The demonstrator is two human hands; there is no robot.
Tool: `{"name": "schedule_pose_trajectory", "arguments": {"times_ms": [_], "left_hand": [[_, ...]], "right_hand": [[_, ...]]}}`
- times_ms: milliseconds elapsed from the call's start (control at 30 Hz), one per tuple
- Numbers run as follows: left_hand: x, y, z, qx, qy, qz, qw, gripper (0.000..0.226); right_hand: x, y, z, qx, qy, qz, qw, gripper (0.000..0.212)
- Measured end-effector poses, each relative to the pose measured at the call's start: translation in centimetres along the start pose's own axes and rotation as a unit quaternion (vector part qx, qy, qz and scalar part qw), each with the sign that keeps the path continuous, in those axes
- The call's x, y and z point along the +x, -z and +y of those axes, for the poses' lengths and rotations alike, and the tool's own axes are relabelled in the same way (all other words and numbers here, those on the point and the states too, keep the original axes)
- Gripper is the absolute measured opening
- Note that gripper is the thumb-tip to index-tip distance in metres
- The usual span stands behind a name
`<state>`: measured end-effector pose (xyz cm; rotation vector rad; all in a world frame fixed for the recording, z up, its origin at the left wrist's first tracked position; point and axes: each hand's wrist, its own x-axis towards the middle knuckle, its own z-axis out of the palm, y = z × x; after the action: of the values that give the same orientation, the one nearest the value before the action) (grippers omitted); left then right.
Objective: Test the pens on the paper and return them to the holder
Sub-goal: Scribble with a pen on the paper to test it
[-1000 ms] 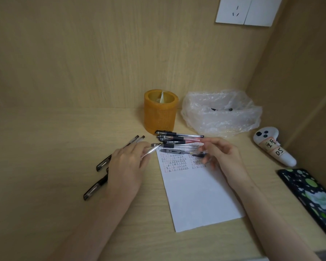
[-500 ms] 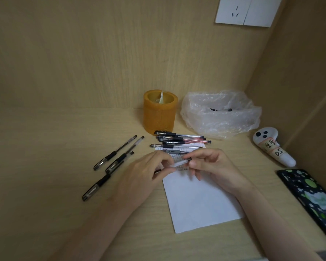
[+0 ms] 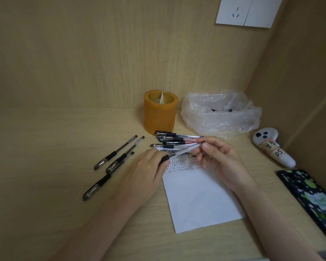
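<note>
A clear pen [image 3: 184, 151] with a black grip is held above the top of the white paper [image 3: 198, 196]. My left hand [image 3: 147, 172] pinches its black end, and my right hand [image 3: 220, 159] grips its other end. The paper's top carries rows of small test marks. Several pens [image 3: 175, 140] lie stacked behind my hands, at the paper's top edge. Three black-grip pens [image 3: 115, 159] lie on the desk to the left. The orange cylindrical holder [image 3: 160, 113] stands at the back, with a white slip inside it.
A crumpled clear plastic bag [image 3: 220, 115] sits right of the holder. A white controller [image 3: 271, 146] with a label lies at the right wall, a dark patterned phone [image 3: 312, 200] nearer the front edge. Wooden walls close in behind and to the right.
Both hands moved onto one pen from the stack and lifted it over the paper. My left hand left the three pens on the left and now pinches the pen's black end.
</note>
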<state>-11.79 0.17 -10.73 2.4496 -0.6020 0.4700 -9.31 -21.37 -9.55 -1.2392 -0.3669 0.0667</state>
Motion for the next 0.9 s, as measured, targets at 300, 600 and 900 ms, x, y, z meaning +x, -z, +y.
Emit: {"name": "schedule_pose_trajectory", "arguments": {"times_ms": [300, 600, 900], "left_hand": [[-0.3, 0.7, -0.1, 0.008, 0.007, -0.01, 1.0, 0.046], [-0.5, 0.6, 0.1, -0.027, 0.011, -0.006, 1.0, 0.037], [-0.4, 0.5, -0.3, -0.061, 0.054, -0.023, 0.996, 0.036]], "right_hand": [[0.1, 0.1, 0.0, 0.024, 0.006, -0.018, 1.0, 0.031], [0.0, -0.5, 0.4, -0.049, -0.063, -0.102, 0.992, 0.03], [0.5, 1.0, -0.1, 0.097, -0.03, 0.018, 0.995, 0.036]]}}
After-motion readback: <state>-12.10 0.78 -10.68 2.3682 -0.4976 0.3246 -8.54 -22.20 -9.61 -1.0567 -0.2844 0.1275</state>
